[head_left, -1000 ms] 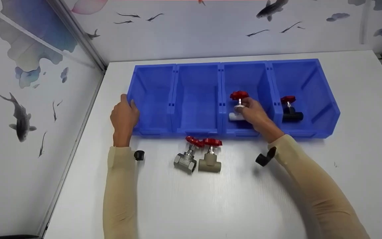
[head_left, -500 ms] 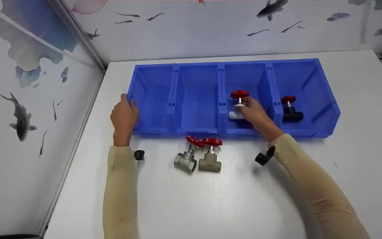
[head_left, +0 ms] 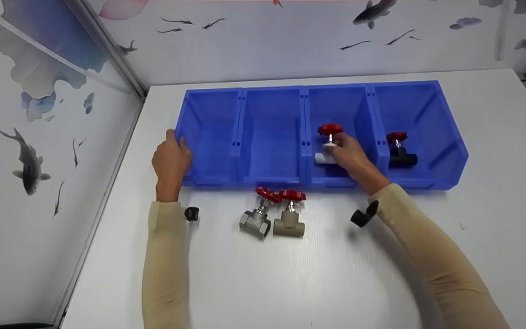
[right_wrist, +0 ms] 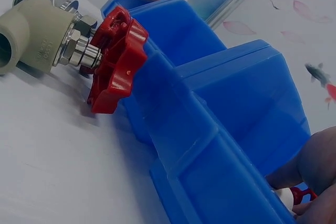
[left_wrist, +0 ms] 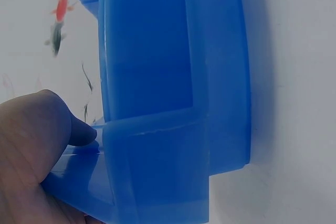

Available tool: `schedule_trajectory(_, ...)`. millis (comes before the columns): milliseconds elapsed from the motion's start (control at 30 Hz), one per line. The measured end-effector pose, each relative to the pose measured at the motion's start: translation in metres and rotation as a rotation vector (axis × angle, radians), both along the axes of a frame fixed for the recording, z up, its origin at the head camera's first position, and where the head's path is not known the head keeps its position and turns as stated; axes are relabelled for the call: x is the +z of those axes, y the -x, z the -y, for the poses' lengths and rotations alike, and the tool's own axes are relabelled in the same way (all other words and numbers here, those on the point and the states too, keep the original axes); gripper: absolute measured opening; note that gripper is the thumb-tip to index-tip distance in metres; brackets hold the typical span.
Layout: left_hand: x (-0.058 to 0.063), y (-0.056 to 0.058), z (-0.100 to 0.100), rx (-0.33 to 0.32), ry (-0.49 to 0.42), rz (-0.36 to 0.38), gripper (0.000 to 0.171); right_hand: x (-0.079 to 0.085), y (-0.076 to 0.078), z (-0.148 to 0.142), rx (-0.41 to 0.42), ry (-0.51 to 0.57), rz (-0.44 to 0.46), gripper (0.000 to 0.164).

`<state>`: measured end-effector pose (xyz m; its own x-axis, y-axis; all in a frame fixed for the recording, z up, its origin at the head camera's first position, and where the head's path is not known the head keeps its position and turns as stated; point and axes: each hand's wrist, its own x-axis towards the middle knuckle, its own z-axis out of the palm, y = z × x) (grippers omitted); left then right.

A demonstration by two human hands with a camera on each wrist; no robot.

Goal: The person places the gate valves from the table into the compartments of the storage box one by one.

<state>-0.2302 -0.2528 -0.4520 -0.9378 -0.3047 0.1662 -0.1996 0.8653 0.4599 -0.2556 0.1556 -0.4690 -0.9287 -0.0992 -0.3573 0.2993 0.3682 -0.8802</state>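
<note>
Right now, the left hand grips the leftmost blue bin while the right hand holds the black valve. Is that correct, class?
Not quite: the head view shows the right hand holding the white valve. The left hand does grip the leftmost blue bin.

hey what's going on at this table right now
A person's right hand holds a white valve in the third blue bin from the left. Their left hand grips the side of the leftmost bin. A black valve sits in the rightmost bin; a metal valve and a tan valve lie on the table in front.
</note>
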Motion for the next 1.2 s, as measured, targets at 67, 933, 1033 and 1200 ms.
schedule_trajectory(67, 0.0000, -0.0002, 0.0002, -0.001, -0.002, -0.002, 0.040, 0.0000, 0.0004, 0.0000, -0.002, 0.000, 0.004, 0.053)
schedule_trajectory(933, -0.0001, 0.0008, 0.0003, 0.003, -0.012, 0.028, 0.043, 0.0026, -0.0007, -0.0006, -0.007, -0.046, 0.001, 0.060)
schedule_trajectory(1033, -0.0003, 0.0010, 0.0003, 0.002, -0.012, 0.029, 0.042, 0.0025, -0.0005, -0.0003, -0.006, -0.060, -0.004, 0.060)
schedule_trajectory(1200, -0.0012, 0.0015, 0.0008, 0.003, -0.017, 0.030, 0.043, 0.0015, 0.0007, -0.0004, 0.000, -0.065, -0.009, 0.059)
